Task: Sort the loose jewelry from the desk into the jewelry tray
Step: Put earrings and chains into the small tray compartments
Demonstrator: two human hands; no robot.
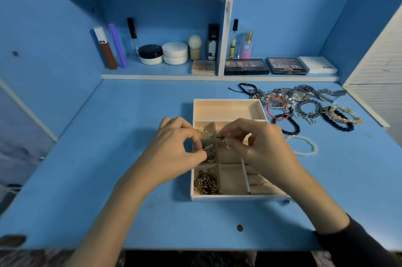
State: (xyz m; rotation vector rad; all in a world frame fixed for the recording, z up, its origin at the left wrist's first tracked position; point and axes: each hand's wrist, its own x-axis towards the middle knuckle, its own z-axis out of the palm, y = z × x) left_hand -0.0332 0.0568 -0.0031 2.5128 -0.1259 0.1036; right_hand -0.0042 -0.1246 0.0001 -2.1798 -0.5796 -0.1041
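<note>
Tray (226, 111): at the centre of the desk (130, 114), divided into small cells, with one long cell at the back.
Left hand (176, 147): over the tray's left side, fingers curled, thumb and forefinger tips pressed together at the silver bits (210, 153) in the middle-left cell; impossible to tell whether any are gripped.
Right hand (258, 147): over the tray's middle, thumb and forefinger pinching a small silver piece (226, 143) above the central cells.
Already in tray: clear beads (205, 133) in the small back-left cell, dark and gold chain (206, 182) in the front-left cell.
Pile (289, 99): loose watches, bracelets and cords tangled on the desk, just right of the tray's back corner.
Black bracelet (289, 124): beside the tray's right wall, near the pile.
White bracelet (304, 146): flat on the desk, right of the right hand, apart from the tray.
In the way: middle cells covered by both hands; right-hand cells mostly hidden under the right wrist.
Shelf (152, 76): behind the desk, with jars (163, 54), tubes and palettes (245, 66).
</note>
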